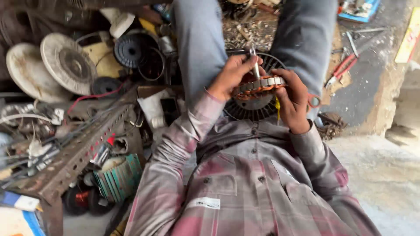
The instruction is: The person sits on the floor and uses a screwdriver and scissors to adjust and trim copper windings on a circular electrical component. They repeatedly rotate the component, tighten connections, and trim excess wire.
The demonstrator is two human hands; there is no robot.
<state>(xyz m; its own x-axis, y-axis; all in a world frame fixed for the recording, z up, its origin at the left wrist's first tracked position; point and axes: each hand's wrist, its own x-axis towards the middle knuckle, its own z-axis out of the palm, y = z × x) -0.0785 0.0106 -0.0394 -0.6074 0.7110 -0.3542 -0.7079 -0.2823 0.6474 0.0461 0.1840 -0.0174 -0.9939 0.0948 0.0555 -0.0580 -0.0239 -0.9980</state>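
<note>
The left hand (232, 76) is pinching a metal tool (254, 65) against the copper windings of a stator (259, 87). The right hand (292, 102) is clamping its right rim, steadying it above the lap.

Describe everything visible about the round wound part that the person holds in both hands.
The stator is a ring of grey metal laminations wound with copper-orange coils. It is held tilted over the lap, above a black ribbed fan cover. The left hand grips its left side and holds a thin metal tool against its top. The right hand supports its right edge. A yellow strip hangs below it.
</note>
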